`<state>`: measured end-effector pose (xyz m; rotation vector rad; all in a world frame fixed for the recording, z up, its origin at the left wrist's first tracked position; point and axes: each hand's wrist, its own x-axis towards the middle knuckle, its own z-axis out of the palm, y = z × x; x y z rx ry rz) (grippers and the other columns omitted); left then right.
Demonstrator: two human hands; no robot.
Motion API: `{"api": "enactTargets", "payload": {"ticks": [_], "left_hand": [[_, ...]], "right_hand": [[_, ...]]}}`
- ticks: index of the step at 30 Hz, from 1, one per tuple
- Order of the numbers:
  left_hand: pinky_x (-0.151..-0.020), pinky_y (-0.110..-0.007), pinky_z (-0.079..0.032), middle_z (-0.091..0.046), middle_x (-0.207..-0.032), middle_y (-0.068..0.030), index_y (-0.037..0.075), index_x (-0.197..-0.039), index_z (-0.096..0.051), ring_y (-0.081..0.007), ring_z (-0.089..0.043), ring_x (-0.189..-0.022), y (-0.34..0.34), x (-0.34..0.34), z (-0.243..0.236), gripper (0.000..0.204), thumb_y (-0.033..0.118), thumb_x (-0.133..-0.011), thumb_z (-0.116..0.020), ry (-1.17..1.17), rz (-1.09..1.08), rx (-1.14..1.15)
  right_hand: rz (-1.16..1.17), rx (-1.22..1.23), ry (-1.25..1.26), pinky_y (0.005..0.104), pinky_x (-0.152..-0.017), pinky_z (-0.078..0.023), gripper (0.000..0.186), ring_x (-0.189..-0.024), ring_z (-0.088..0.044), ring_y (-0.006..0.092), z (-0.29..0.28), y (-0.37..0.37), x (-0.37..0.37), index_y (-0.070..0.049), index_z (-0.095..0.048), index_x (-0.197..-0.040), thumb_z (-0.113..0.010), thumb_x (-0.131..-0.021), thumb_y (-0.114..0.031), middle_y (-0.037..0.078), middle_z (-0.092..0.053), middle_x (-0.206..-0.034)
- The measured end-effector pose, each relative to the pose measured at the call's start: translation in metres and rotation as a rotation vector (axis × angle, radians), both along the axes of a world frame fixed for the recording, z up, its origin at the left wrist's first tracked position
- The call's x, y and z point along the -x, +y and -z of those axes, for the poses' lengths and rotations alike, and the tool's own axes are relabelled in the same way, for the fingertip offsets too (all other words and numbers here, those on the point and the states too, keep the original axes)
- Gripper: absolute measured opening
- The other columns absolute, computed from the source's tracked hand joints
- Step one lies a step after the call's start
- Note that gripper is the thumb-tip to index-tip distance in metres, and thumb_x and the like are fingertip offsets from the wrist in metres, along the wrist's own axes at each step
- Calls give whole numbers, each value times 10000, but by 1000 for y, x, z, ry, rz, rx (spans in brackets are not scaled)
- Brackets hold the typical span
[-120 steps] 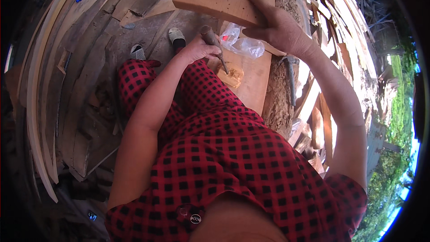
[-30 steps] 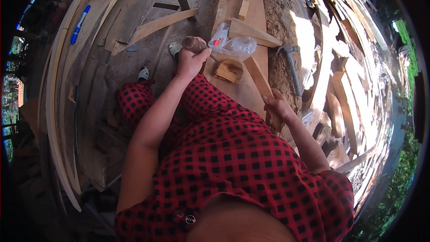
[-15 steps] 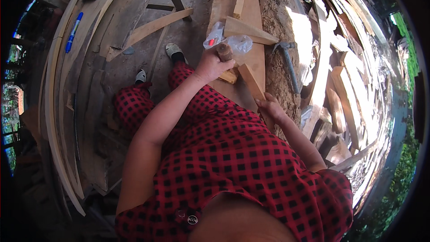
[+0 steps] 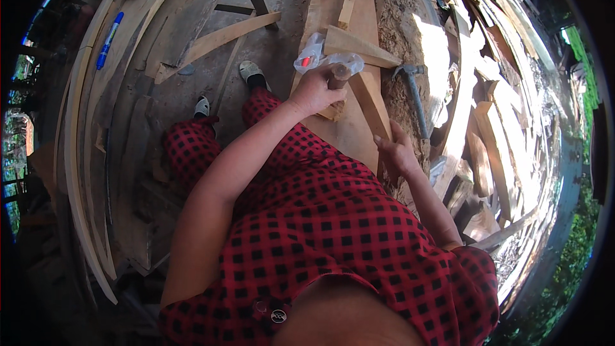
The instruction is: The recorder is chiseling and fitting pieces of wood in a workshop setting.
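Note:
My left hand is closed around a round brown wooden handle, its blunt end turned up. What the handle belongs to is hidden under the hand. A short pale block shows just below that hand on the wide plank. My right hand grips the near end of a flat wooden strip, which slants away toward the left hand. The strip's far end lies close beside the handle; I cannot tell whether they touch.
A wide plank on a rough-barked log bears a wedge-shaped board, a small stick and a clear plastic bag. A hammer rests on the log. Split wood is heaped at right. A blue marker lies on boards at left.
The left hand with the handle has shifted right. The wooden strip has moved away from me and its far end is now beside the handle; the right hand has moved slightly right.

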<state>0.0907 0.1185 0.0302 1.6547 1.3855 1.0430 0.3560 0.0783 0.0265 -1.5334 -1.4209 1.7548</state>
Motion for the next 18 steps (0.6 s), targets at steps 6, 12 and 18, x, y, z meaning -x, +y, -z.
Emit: {"api": "enactTargets", "payload": {"ticks": [6, 12, 18], "left_hand": [[-824, -357, -464, -638, -962, -138, 11, -1003, -578, -271, -611, -922, 11, -14, -12, 407, 203, -664, -693, 179, 56, 10], [-801, -370, -460, -626, -925, -149, 31, -1003, -583, -304, -601, -880, 19, -24, 0, 419, 224, -644, -680, 143, 202, 63], [-767, -394, -456, -618, -865, -149, 31, -907, -550, -324, -597, -858, 19, -24, -18, 359, 216, -622, -666, 242, 165, 23]], "right_hand": [[118, -769, 272, 329, -952, -385, 736, -1118, -488, 192, -137, 18, 30, -5, -337, -1357, -740, -759, -149, 120, -536, -1168], [-264, -781, -387, 355, -872, -462, 692, -969, -599, 213, -112, 14, 4, -4, -364, -1331, -697, -730, -87, 169, -615, -1043], [208, -654, 172, 299, -845, -436, 603, -942, -540, 176, -148, 3, 8, -21, -401, -1259, -725, -755, -93, 78, -547, -1055]]}}
